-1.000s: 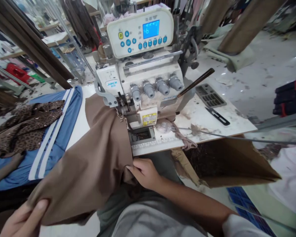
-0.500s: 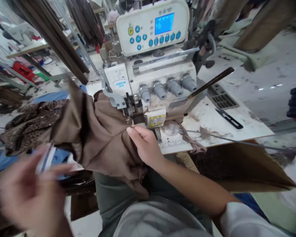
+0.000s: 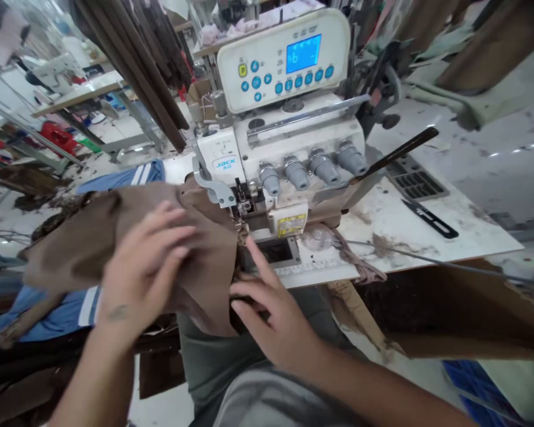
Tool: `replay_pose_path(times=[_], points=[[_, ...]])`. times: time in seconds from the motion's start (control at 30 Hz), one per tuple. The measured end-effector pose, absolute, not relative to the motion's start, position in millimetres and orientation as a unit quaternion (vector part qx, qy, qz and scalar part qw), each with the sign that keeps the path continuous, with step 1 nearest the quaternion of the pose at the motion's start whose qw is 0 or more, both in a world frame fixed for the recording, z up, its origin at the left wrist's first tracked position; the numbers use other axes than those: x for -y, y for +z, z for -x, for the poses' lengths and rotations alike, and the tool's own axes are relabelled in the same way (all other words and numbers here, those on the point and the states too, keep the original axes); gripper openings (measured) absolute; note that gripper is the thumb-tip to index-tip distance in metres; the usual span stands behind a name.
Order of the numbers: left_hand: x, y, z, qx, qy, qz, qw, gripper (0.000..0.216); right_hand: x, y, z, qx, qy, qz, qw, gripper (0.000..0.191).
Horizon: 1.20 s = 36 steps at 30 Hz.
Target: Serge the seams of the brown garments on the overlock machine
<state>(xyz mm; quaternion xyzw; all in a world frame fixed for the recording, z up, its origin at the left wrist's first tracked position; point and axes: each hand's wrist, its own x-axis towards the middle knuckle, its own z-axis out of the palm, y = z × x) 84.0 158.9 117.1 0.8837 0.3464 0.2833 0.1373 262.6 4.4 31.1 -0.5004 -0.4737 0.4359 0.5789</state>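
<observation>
A piece of brown fabric point(image 3: 209, 255) lies over the left of the sewing machine's table, its front edge running up to the presser foot point(image 3: 244, 207). My left hand point(image 3: 145, 267), slightly blurred, is spread open over the top of this fabric, fingers towards the machine. My right hand point(image 3: 280, 314) is at the fabric's right edge. Its index finger stretches up to the edge just before the presser foot, while thumb and middle finger close on the edge lower down. The white overlock sewing machine point(image 3: 293, 142) has its blue display lit.
Black thread snips point(image 3: 431, 219) lie on the machine table point(image 3: 369, 219) at the right. A cardboard box point(image 3: 427, 320) stands below its front edge. Blue fabric with white stripes point(image 3: 66, 308) lies at the left. A thin rod point(image 3: 427, 261) crosses the table's right side.
My left hand has moved right and up, onto the fabric. The fabric is spread flatter, with a straight front edge. My right hand has shifted down, its index finger now stretched out.
</observation>
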Motion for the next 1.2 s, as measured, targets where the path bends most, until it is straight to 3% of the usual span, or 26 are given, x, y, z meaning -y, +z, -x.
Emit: replay_pose_path(times=[0.17, 0.37, 0.43, 0.53, 0.6, 0.8, 1.0, 1.2], points=[[-173, 93, -131, -0.242, 0.258, -0.933, 0.063, 0.026, -15, -1, -255, 0.437, 0.448, 0.493, 0.604, 0.032], [-179, 86, -130, -0.205, 0.266, -0.939, 0.08, 0.007, -40, -7, -271, 0.421, 0.446, 0.505, 0.608, 0.03], [-180, 85, -128, -0.193, 0.275, -0.94, 0.065, 0.008, -44, -5, -274, 0.45, 0.451, 0.52, 0.568, 0.019], [-180, 85, -129, -0.185, 0.28, -0.941, 0.039, 0.01, -44, 8, -279, 0.537, 0.423, 0.527, 0.505, 0.043], [-180, 86, -130, -0.184, 0.274, -0.943, 0.037, 0.009, -40, 21, -283, 0.581, 0.361, 0.523, 0.509, 0.048], [-171, 94, -126, -0.222, 0.318, -0.918, 0.079, 0.008, -14, 29, -287, 0.601, 0.28, 0.593, 0.457, 0.031], [-170, 88, -126, -0.19, 0.282, -0.938, 0.071, 0.013, -25, 3, -290, 0.571, 0.382, 0.512, 0.516, 0.017], [-165, 85, -140, -0.184, 0.312, -0.929, 0.076, 0.01, -42, -10, -293, 0.557, 0.425, 0.507, 0.502, 0.054]])
